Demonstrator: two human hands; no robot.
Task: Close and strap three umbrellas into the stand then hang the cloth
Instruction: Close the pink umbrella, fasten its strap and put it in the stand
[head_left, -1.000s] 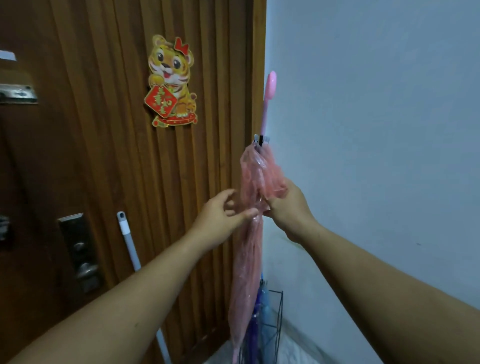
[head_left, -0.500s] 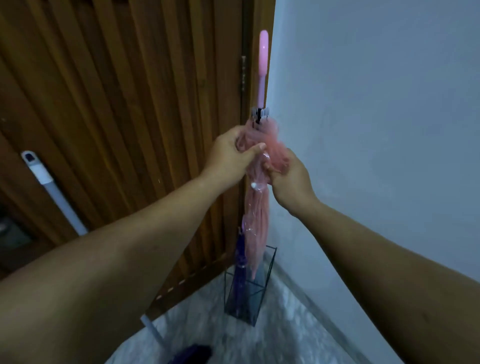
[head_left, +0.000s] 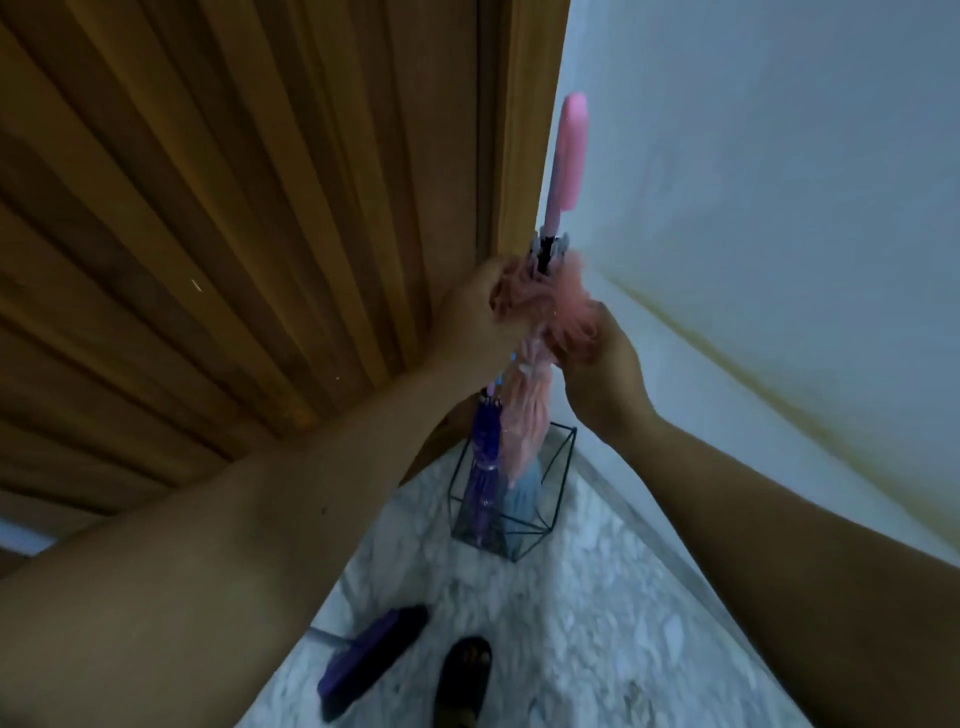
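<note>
Both hands, left hand (head_left: 475, 317) and right hand (head_left: 597, 364), now grasp the pink umbrella (head_left: 527, 410) lowered from door height into the wire stand (head_left: 563, 467), so strapping nears completion.

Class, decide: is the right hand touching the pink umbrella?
Touching. The head view shows the right hand with its fingers curled into the bunched canopy of the pink umbrella, no gap between them.

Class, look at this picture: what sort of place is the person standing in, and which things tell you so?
Probably a home entryway: a wooden door, a wire umbrella stand in the corner holding umbrellas, and a marble-pattern floor.
</note>
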